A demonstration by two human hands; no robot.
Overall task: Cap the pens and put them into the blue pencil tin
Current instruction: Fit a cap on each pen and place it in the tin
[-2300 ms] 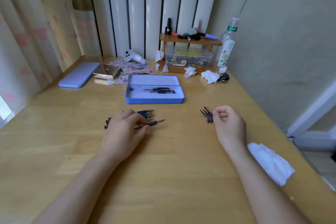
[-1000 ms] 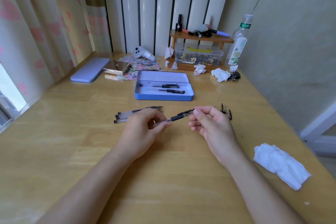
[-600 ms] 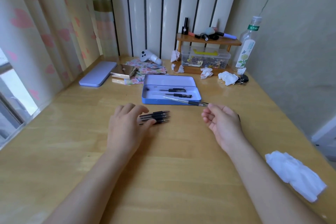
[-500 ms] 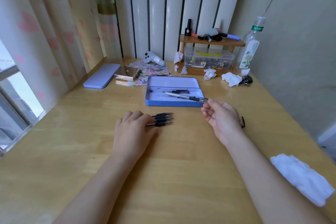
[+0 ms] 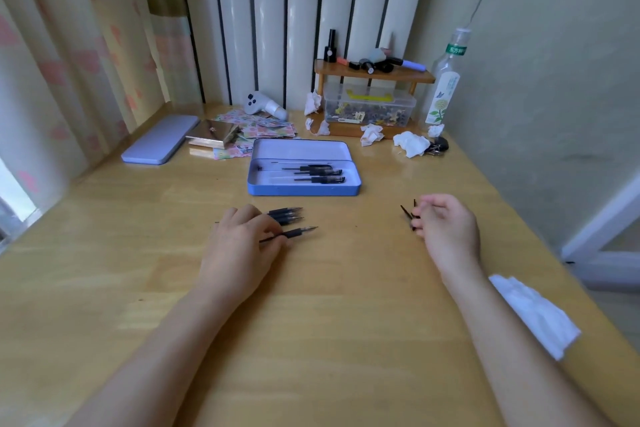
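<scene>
The open blue pencil tin [image 5: 304, 191] sits mid-table with three capped black pens [image 5: 318, 174] lying inside. In front of it, a few uncapped pens [image 5: 289, 213] lie side by side, tips pointing right. My left hand [image 5: 239, 246] rests on them and pinches one uncapped pen [image 5: 294, 233], drawn a little apart from the rest. To the right, loose black caps [image 5: 406, 211] lie on the wood. My right hand [image 5: 446, 229] has its fingertips closed on one cap among them.
The tin's lid [image 5: 159, 144] lies at the far left by patterned papers [image 5: 256, 130]. At the back stand a wooden shelf [image 5: 374, 74], a clear box [image 5: 369, 107] and a bottle [image 5: 445, 87]. A white cloth [image 5: 533, 312] lies beside my right forearm.
The capped pen my right hand held over the tin now lies inside it. That hand has moved right to the caps. My left hand has drawn one uncapped pen from the pile.
</scene>
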